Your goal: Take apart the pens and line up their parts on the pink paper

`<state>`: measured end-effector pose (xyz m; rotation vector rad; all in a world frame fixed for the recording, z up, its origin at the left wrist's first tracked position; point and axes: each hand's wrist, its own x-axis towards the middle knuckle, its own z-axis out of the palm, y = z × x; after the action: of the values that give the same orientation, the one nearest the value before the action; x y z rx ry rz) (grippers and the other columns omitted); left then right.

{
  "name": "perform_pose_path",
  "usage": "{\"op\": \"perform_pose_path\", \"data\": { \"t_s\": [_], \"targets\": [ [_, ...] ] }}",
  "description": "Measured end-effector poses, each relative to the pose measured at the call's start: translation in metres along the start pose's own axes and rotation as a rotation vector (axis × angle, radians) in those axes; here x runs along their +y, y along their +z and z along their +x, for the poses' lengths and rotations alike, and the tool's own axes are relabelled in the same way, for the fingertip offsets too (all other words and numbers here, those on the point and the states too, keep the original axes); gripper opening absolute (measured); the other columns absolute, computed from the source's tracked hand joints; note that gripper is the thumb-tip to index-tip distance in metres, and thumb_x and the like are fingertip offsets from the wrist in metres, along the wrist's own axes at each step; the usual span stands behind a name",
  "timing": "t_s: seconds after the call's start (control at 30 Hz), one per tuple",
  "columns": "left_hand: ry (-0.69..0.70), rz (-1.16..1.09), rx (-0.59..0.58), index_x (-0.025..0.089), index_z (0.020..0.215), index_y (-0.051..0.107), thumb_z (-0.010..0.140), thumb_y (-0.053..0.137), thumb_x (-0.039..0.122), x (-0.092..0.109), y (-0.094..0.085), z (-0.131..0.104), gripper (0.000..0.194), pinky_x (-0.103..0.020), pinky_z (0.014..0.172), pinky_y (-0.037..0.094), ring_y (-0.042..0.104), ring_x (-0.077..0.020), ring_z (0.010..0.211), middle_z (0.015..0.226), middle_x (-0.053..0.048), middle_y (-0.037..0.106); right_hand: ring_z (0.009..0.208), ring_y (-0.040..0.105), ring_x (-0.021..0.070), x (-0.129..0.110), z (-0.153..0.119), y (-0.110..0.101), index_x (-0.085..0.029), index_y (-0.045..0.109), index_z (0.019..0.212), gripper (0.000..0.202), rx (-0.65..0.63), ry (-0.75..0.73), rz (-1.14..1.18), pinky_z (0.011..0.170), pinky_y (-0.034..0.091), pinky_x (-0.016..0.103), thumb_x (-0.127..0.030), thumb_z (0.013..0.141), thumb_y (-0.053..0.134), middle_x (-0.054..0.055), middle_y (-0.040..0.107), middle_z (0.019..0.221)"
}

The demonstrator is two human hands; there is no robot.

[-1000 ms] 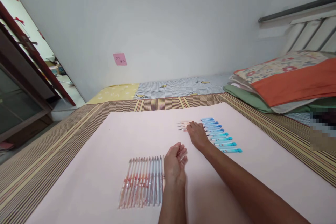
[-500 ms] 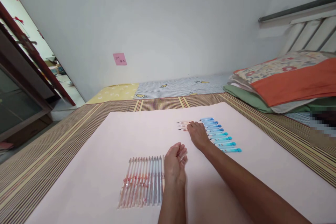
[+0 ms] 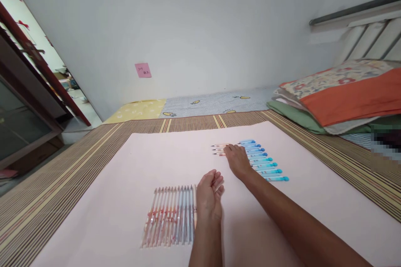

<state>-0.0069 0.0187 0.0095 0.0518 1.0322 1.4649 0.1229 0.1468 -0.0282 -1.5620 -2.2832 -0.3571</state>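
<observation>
My right hand is over a short row of pale pink-and-orange pencils, whose dark tips point left. Its fingers are bent together on the nearest one, and the hand hides the far ends. Just right of it lies a column of blue pencils with rounded ends, shading from dark blue to turquoise. My left hand rests on its side on the pale pink sheet, fingers loosely curled and apart, nothing in them. Beside its wrist lies a neat row of slim pens, reddish to grey-blue; the forearm partly covers the rightmost.
Beneath the sheet is a striped mat. Folded bedding with an orange border is stacked at the right. A pink note sticks to the wall behind. A doorway stands at the far left.
My right hand has shifted very slightly to the right over the pale pencils. My left hand and the rows of pens lie as before.
</observation>
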Motion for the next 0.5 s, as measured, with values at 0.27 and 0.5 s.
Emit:
{"op": "perform_pose_path", "data": {
  "t_s": [0.27,0.5],
  "targets": [
    [0.006,-0.014,-0.004,0.013,0.083,0.070,0.083,0.067,0.016,0.009,-0.001,-0.002,0.003,-0.020,0.054,0.047,0.068,-0.0114,0.064,0.078,-0.005,0.072,0.087,0.064,0.0238,0.018,-0.067,-0.062,-0.019,0.064,0.105,0.019,0.159,0.198,0.506,0.079,0.045,0.035,-0.023,0.094,0.048,0.011,0.070,0.104],
    [0.124,0.104,-0.050,0.013,0.078,0.068,0.076,0.070,0.015,0.003,-0.005,0.001,0.004,-0.019,0.053,0.043,0.067,-0.0112,0.062,0.075,-0.006,0.072,0.074,0.067,0.0242,-0.041,-0.246,-0.082,-0.043,0.069,0.100,0.022,-0.093,0.154,0.630,0.068,0.056,0.038,-0.035,0.099,0.049,0.003,0.070,0.084]
  ]
}}
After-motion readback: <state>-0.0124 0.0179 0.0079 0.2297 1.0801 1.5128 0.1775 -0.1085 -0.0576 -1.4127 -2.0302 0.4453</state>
